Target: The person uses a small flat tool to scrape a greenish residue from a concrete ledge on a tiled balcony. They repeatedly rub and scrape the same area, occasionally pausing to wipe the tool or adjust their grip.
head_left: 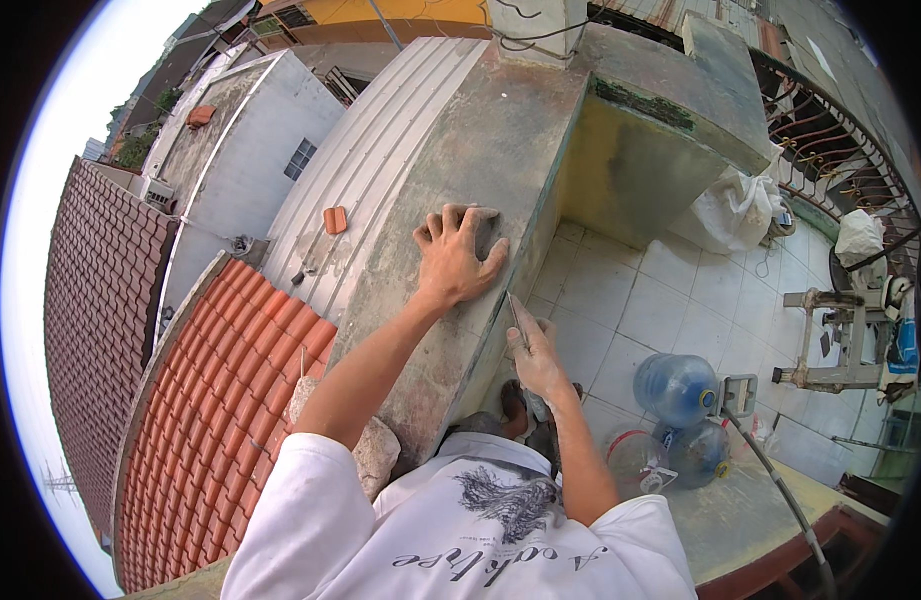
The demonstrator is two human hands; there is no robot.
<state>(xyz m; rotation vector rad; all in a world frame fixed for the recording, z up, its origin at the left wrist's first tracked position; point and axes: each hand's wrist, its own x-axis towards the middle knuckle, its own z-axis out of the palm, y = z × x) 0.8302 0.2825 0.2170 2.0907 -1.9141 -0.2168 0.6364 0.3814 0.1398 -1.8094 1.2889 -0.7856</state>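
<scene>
My left hand (458, 256) leans on the flat, grey top of a parapet wall (500, 120). Its fingers are spread and slightly bent, look dusty, and hold nothing. Lower and to the right, my right hand (536, 358) is closed round a thin, flat scraper-like blade (516, 318). The blade points up along the wall's right edge, near the greenish face; I cannot tell whether it touches. Most of its handle is hidden in my fingers.
Left of the wall lie a metal sheet roof (370, 130) with a loose tile piece (334, 220) and an orange tiled roof (215, 400). On the right, a white tiled floor (670, 310) holds large water bottles (674, 388), a white sack (735, 208) and a worn frame (830, 375).
</scene>
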